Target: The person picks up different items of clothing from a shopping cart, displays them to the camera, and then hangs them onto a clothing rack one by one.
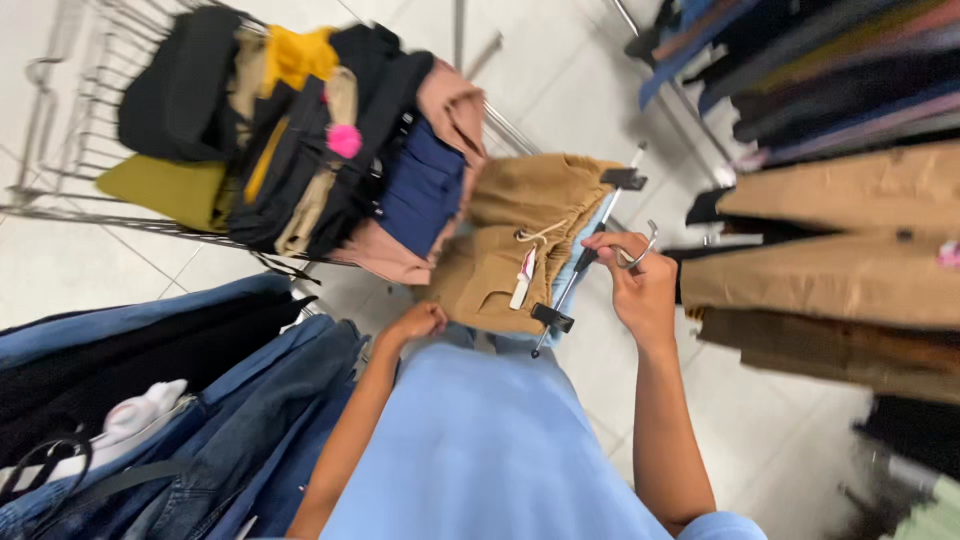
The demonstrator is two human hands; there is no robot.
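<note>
1. Far left, a wire cart is sitting heaped with folded clothes.
2. Right, hanging trousers are crowding the aisle.
3. Centre, tan shorts are dangling from a clip hanger.
4. Right hand is gripping the hanger's hook, fingers closed.
5. Left hand is pinching the shorts' near hem.

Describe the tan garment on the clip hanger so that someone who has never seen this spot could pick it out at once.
Start at the wire cart heaped with folded clothes at upper left, then look just right of its pile. There the tan drawstring garment hangs from a clip hanger; the right hand holds the hanger's hook and the left hand touches the lower edge. Unlike the racked tan clothes at right, it shows a cord and tag.
</note>
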